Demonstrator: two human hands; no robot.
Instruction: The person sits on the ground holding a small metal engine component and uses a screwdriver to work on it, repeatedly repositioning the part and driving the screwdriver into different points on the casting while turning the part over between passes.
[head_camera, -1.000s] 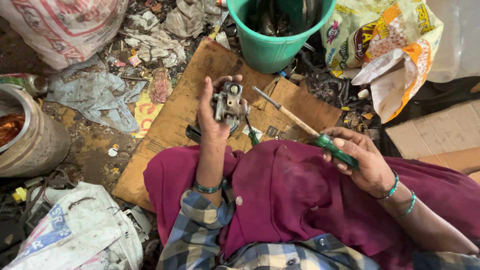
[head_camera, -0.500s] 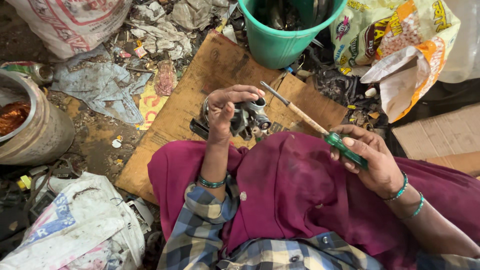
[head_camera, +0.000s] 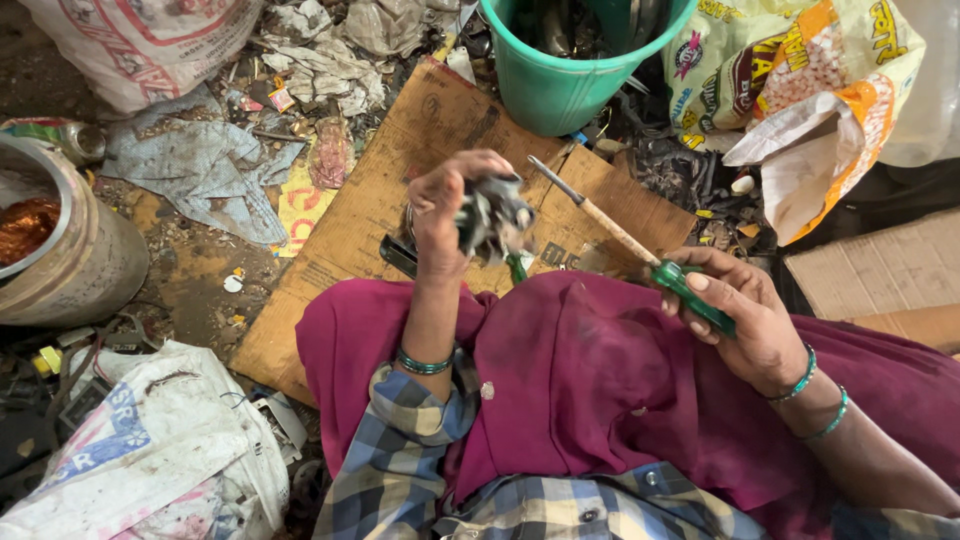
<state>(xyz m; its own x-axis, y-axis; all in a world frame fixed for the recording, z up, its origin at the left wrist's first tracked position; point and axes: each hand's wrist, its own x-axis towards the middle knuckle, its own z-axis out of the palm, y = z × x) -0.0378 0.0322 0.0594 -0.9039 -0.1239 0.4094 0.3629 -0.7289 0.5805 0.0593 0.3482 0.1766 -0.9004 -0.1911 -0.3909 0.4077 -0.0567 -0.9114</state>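
Dirt floor strewn with rags and scrap fills my view, with a flattened sheet of brown cardboard (head_camera: 370, 215) laid over the middle of it. At the far left I see a dented metal drum (head_camera: 75, 265) with something rusty orange inside, and below it a white woven sack (head_camera: 165, 460) lying crumpled. A grey-blue rag (head_camera: 195, 170) lies just beyond the drum, near the cardboard's left edge. Moving in, the left hand (head_camera: 440, 215) is raised above the cardboard, its fingers curled and clamped on a small grey metal part (head_camera: 492, 215); the part sits between fingertips and thumb, blurred, so I cannot tell its exact shape. A teal bangle circles that wrist above a plaid cuff. Behind the hand stands a green plastic bucket (head_camera: 560, 85) holding dark metal pieces. Right of the part, the screwdriver (head_camera: 625, 238) slants from its tip near the bucket's base down to its green handle, which the right hand (head_camera: 745, 325) grips with fingers wrapped tight around it. Magenta cloth (head_camera: 590, 380) covers my lap beneath both hands. A yellow printed bag (head_camera: 800, 90) lies at the upper right, with more cardboard just below it.
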